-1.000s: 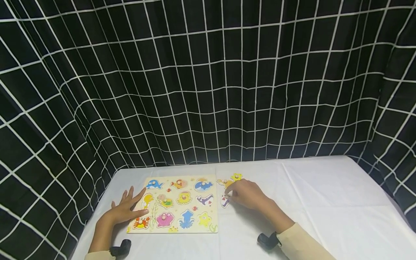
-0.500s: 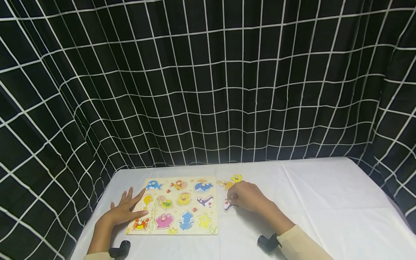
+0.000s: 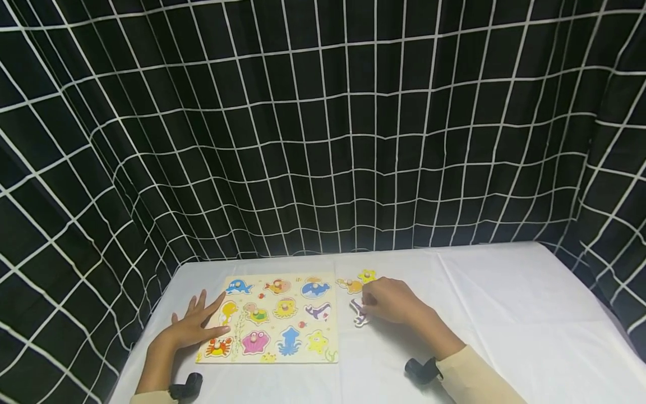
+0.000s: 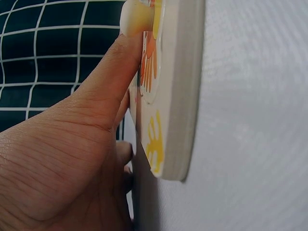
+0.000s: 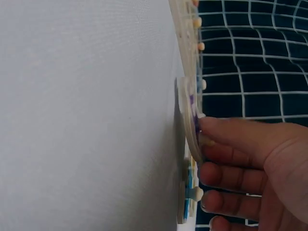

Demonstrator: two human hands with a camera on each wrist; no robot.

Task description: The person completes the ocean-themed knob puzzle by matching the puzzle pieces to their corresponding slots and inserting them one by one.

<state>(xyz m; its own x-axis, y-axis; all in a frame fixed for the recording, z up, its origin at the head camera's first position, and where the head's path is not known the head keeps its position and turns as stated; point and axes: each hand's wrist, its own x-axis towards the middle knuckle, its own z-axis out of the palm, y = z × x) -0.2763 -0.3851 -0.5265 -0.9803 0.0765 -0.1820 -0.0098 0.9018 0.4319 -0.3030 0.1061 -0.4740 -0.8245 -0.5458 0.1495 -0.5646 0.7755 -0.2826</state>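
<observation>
My right hand (image 3: 392, 301) pinches a purple-and-white whale puzzle piece (image 3: 359, 313) just right of the wooden puzzle board (image 3: 267, 359). In the right wrist view, thumb and fingertips meet at the knob side of this whale piece (image 5: 190, 120), which stands tilted close to the cloth. My left hand (image 3: 190, 328) rests with spread fingers over the board's left edge. Its thumb lies by the crab piece (image 3: 218, 347), touching or nearly touching the knob in the left wrist view. Sea-animal pictures cover the board, several bearing knobs; a matching purple whale picture (image 3: 318, 311) is near its right edge.
Behind the right hand lie an orange piece (image 3: 350, 285) and a yellow starfish piece (image 3: 367, 275). A blue knobbed piece (image 5: 185, 202) shows below the fingers in the right wrist view. White cloth (image 3: 484, 314) covers the table; a black gridded curtain (image 3: 323, 140) surrounds it.
The whale piece has turned and shifted slightly right in my right hand, showing more of its purple side. My left hand and the board have stayed put.
</observation>
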